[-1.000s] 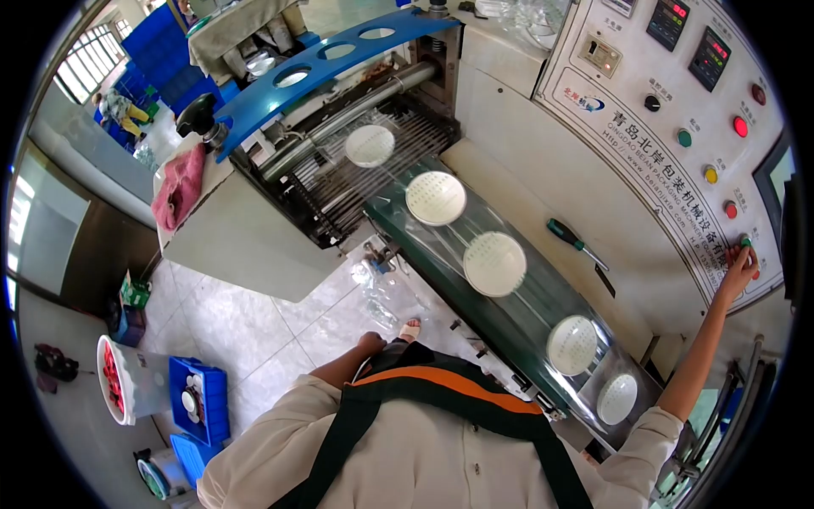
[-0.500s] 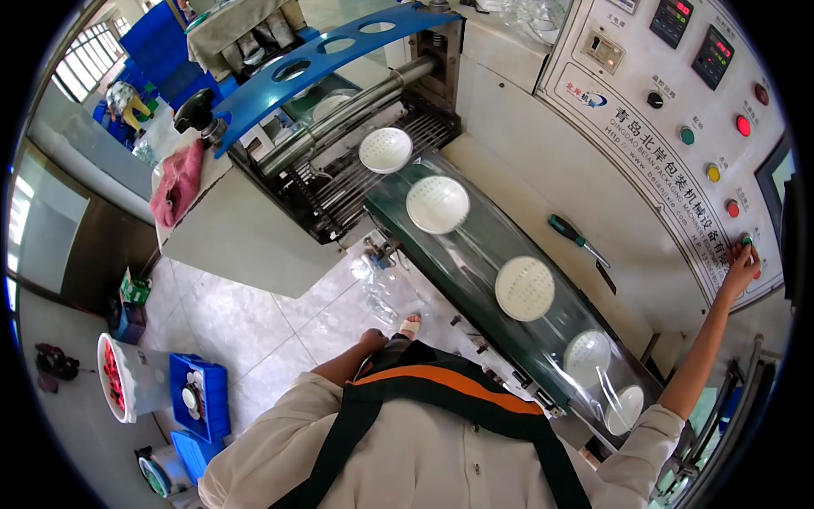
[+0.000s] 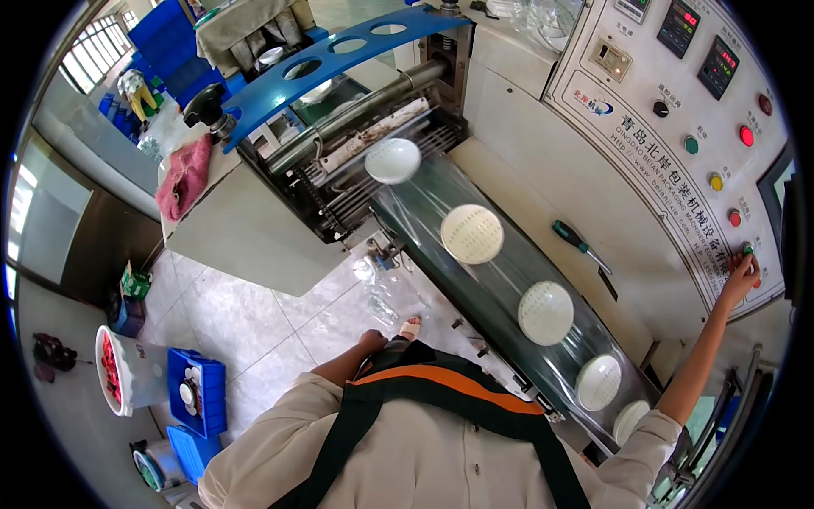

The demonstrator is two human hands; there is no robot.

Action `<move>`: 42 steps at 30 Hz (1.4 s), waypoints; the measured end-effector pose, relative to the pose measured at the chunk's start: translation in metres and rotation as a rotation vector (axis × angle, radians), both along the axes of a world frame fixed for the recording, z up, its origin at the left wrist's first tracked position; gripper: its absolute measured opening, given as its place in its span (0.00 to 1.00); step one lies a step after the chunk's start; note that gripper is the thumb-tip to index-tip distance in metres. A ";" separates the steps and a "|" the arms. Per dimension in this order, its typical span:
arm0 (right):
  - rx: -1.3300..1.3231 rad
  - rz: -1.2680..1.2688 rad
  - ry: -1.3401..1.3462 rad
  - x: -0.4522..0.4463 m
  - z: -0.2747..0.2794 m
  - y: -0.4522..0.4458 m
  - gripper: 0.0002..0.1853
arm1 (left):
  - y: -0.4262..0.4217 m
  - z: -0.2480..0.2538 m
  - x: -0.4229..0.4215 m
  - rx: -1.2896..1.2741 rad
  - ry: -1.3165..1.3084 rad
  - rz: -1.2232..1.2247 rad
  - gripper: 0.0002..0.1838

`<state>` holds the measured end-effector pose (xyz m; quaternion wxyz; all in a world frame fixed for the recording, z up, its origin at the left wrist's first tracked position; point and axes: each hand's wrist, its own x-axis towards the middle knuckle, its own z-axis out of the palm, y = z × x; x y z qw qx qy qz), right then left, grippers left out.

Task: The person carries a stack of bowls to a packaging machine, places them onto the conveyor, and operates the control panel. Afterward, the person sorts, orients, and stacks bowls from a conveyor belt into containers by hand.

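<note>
Now, right hand: fingers bent at the green button, seemingly placed to work it; whether we press, we cannot tell.
Left hand: low at our side; whether it grips anything, we cannot tell.
Bowls: five along the belt, under film, spaced perhaps to prevent knocking; our right sleeve adjoins the nearest.
Screwdriver: beside the belt, clear of our bowls.
Blue bar: spans above the roller, partly blocking our view beyond.

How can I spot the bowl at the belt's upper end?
Find the blue plate with round holes, top centre. Below it, a green belt runs down rightward. The white bowl tops the belt's row, alone overlapping the metal bars.
</note>
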<state>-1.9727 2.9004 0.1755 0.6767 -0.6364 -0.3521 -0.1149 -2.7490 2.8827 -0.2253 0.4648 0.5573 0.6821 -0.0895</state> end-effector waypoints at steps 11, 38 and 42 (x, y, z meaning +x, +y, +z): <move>0.062 0.037 0.029 -0.014 -0.002 -0.004 0.19 | 0.001 0.005 0.003 0.001 0.001 0.012 0.20; 0.116 -0.030 0.178 0.033 0.000 -0.056 0.19 | 0.000 0.003 -0.001 0.003 0.006 0.049 0.19; 0.129 -0.029 0.157 0.032 -0.003 -0.053 0.19 | -0.002 0.006 0.000 -0.015 0.009 0.070 0.19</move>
